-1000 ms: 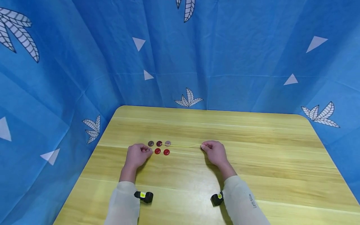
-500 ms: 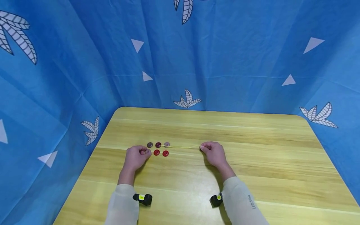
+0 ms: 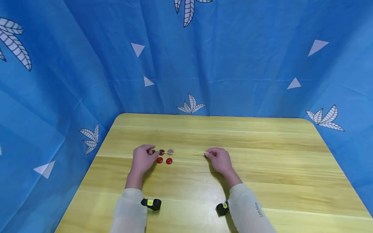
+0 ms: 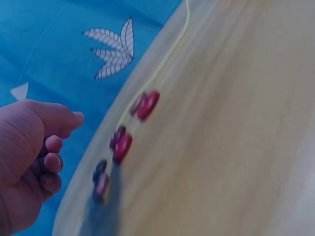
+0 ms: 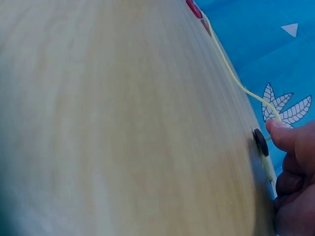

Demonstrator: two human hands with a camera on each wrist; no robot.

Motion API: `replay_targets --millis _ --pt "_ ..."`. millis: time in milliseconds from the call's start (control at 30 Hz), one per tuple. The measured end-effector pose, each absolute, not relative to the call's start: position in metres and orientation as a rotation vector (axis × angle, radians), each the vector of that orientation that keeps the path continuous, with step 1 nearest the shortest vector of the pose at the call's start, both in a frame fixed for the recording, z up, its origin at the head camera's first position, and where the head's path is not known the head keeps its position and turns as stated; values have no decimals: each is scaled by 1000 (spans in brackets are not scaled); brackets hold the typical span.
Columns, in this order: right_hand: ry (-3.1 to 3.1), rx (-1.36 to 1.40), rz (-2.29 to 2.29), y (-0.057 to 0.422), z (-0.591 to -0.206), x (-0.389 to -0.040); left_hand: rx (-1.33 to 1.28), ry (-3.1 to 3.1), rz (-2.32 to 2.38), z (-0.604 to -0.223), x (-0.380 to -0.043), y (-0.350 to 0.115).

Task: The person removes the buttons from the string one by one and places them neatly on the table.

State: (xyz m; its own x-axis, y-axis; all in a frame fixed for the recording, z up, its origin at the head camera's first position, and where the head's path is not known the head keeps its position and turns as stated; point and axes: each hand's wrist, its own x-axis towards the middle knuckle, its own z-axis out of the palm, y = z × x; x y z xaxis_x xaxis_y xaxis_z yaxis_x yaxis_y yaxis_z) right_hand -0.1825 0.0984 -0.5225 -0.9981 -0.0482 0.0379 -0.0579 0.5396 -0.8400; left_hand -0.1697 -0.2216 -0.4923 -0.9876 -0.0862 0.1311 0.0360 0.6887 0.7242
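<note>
My left hand [image 3: 144, 157] is over the left end of two short rows of round buttons, its fingers loosely curled with nothing between them. In the head view the back row shows a dark button [image 3: 153, 151] partly covered by the hand, a maroon button [image 3: 161, 152] and a pale mauve button [image 3: 170, 151]. Two red buttons [image 3: 169, 160] lie in front; a purplish button [image 4: 101, 187] beside them shows in the left wrist view. My right hand [image 3: 221, 160] pinches a yellow cord [image 3: 186, 154] between thumb and forefinger. Just below those fingertips is a black button [image 5: 260, 142].
The wooden table [image 3: 262, 168] reaches back to a blue patterned curtain [image 3: 233, 58] that also runs along the left and right. Each wrist carries a small black camera [image 3: 151, 204].
My left hand has lifted from the front-row button it was touching and moved slightly forward, now covering part of the dark button. The right hand keeps its pinch on the cord.
</note>
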Motion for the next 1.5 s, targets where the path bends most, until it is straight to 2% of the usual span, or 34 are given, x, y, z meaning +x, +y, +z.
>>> replay_targets --millis 367,933,1267,1500 --pt "-2739 90 1500 98 -521 -181 -154 -2702 -1287 -483 -185 -177" --pt "-2723 113 1506 98 -522 -182 -464 -2820 -1209 -479 -206 -118" --pt "-2723 114 1505 99 -522 -183 -476 -3002 -1166 -484 -205 -98" --pt "-2736 87 1490 99 -522 -182 -590 -3013 -1163 -491 -207 -86"
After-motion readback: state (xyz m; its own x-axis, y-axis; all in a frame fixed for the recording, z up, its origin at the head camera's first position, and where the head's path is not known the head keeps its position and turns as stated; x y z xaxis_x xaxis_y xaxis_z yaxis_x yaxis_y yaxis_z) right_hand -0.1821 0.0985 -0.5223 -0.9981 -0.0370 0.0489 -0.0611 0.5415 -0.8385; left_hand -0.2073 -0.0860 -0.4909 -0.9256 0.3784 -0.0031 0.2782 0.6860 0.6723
